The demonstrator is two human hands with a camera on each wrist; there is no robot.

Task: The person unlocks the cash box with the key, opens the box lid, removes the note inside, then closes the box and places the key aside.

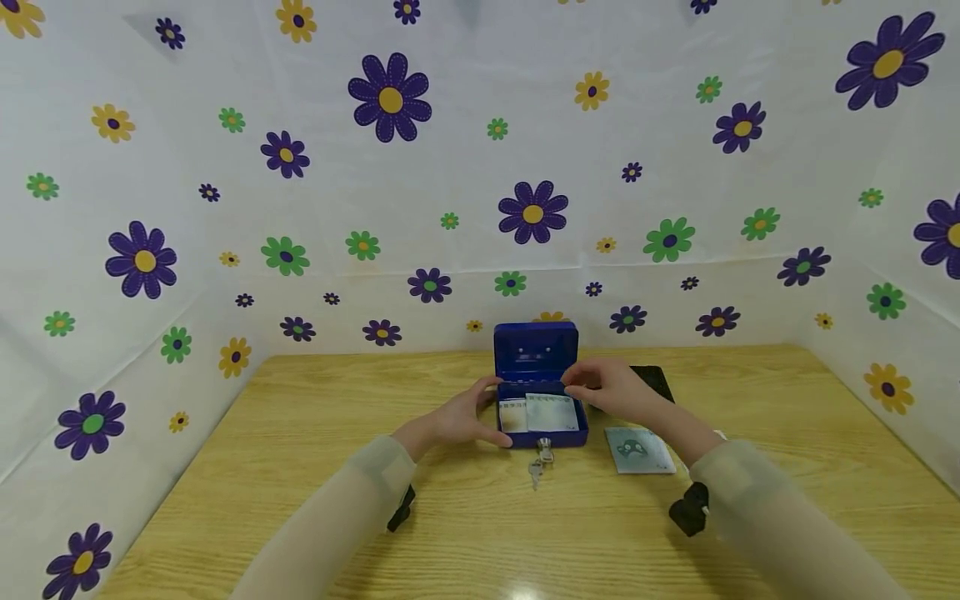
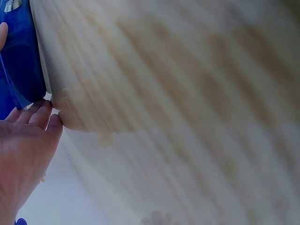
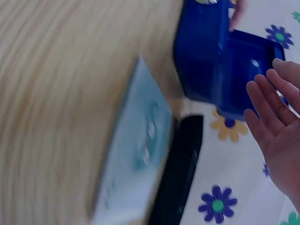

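Note:
A small blue cash box (image 1: 550, 439) stands on the table with its lid (image 1: 536, 350) raised. Pale printed paper notes (image 1: 551, 414) lie inside it. My left hand (image 1: 461, 414) holds the box's left side, thumb at the front corner and fingers toward the hinge; in the left wrist view the fingertips touch the blue wall. Over the right side of the box is my right hand (image 1: 611, 387), its fingers loosely bent near the rim. The right wrist view shows nothing in that hand (image 3: 281, 122). A silver lock (image 1: 545, 451) with keys (image 1: 536, 472) hangs at the front.
Right of the box lies a pale booklet (image 1: 640, 451) with a teal cartoon figure. Behind it is a flat black item (image 1: 652, 382), partly covered by my right arm. White flowered cloth (image 1: 450, 167) encloses the back and sides of the wooden table (image 1: 337, 383).

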